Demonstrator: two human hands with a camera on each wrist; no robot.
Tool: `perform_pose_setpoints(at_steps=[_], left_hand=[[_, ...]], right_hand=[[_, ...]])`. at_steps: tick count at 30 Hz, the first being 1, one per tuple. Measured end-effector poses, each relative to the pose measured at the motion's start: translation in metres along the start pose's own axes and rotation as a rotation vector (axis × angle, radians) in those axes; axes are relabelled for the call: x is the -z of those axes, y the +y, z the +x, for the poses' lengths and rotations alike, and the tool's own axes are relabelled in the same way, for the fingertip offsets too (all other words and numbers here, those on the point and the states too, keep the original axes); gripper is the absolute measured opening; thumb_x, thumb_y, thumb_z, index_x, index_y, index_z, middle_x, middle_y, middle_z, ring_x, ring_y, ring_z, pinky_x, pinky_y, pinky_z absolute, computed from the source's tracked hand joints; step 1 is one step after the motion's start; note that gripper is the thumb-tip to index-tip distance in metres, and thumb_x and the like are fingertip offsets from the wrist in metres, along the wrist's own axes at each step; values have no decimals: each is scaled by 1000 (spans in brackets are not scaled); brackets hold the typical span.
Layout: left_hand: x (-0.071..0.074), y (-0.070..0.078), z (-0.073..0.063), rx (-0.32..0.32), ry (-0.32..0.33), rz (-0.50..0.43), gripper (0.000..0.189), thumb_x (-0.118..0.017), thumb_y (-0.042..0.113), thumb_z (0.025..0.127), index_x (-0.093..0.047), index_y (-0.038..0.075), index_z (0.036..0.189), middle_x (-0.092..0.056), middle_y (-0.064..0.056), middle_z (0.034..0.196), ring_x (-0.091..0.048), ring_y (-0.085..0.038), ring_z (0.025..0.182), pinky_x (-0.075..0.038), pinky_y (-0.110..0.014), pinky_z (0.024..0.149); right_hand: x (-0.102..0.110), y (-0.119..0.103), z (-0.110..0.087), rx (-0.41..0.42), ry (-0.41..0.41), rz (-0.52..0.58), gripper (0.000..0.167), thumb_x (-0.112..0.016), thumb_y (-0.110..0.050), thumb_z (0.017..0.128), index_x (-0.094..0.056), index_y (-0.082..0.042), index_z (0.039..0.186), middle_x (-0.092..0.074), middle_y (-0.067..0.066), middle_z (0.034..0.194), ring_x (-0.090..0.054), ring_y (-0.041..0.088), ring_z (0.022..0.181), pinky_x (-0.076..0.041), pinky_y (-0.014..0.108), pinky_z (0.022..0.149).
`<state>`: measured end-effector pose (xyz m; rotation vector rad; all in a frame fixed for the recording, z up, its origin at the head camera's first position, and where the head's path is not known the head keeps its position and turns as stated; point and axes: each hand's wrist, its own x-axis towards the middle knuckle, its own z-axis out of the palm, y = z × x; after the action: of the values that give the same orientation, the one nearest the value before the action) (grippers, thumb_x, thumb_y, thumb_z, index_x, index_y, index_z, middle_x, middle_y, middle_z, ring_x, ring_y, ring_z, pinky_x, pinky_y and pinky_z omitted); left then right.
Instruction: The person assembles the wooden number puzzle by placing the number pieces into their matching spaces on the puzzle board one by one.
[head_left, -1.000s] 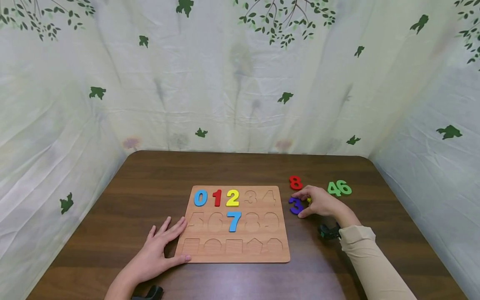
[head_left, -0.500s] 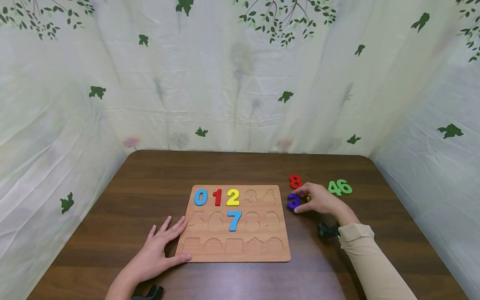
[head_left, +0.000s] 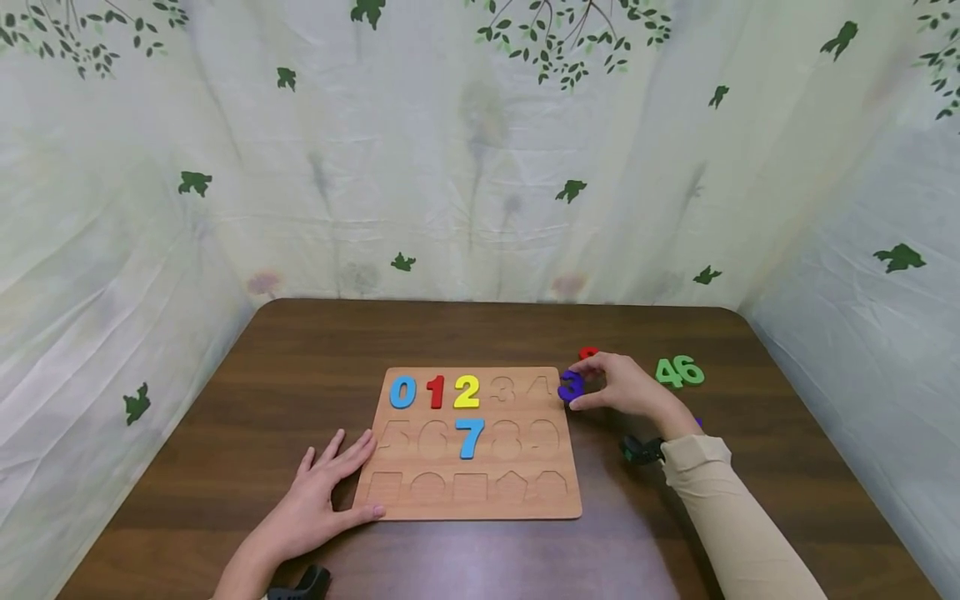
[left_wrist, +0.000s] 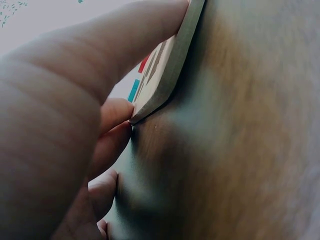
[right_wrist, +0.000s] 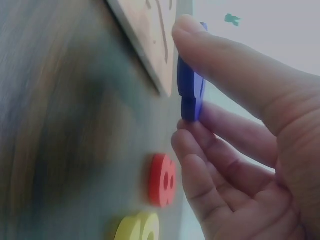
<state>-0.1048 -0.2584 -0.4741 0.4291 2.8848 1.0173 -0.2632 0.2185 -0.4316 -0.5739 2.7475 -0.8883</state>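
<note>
My right hand [head_left: 626, 385] pinches a dark blue number 3 [head_left: 572, 387] between thumb and fingers, at the upper right edge of the wooden number puzzle board [head_left: 450, 496]. In the right wrist view the 3 [right_wrist: 187, 82] is held up on edge, above the table. A blue 0 [head_left: 402, 392], red 1 [head_left: 436, 392] and yellow 2 [head_left: 467, 392] sit in the board's top row. Below the 2 lies a light blue 7 [head_left: 469, 438]. My left hand [head_left: 318, 500] rests at the board's left side, fingers spread, thumb on its near corner.
Beyond my right hand lie a green 4 [head_left: 669, 372] and a green 6 [head_left: 687, 370]. A red 8 [right_wrist: 162, 180] and a yellow number [right_wrist: 137, 227] lie on the table near that hand. A purple bit [head_left: 699, 422] peeks out behind the right wrist.
My right hand has lifted the blue 3 off the table and carried it left to the board's edge, now covering part of the red 8. The left hand has stayed put.
</note>
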Motion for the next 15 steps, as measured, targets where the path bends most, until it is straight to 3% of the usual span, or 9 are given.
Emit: perform_pose_setpoints(at_steps=[7, 15], left_hand=[[-3, -2, -4, 1, -5, -16, 95, -88, 53, 85, -49, 14, 163, -44, -14, 171, -16, -60, 161, -3, -85, 120], [-2, -1, 0, -9, 6, -7, 95, -89, 52, 84, -50, 13, 162, -44, -15, 170, -17, -60, 161, -3, -86, 120]], right_hand=[[-4, -13, 2, 26, 20, 11, 60, -93, -36, 85, -73, -7, 134, -74, 10, 124, -68, 31, 117, -55, 55, 109], [-10, -29, 7, 55, 48, 30, 60, -95, -33, 83, -74, -6, 132, -72, 9, 117, -71, 25, 107, -59, 39, 90]])
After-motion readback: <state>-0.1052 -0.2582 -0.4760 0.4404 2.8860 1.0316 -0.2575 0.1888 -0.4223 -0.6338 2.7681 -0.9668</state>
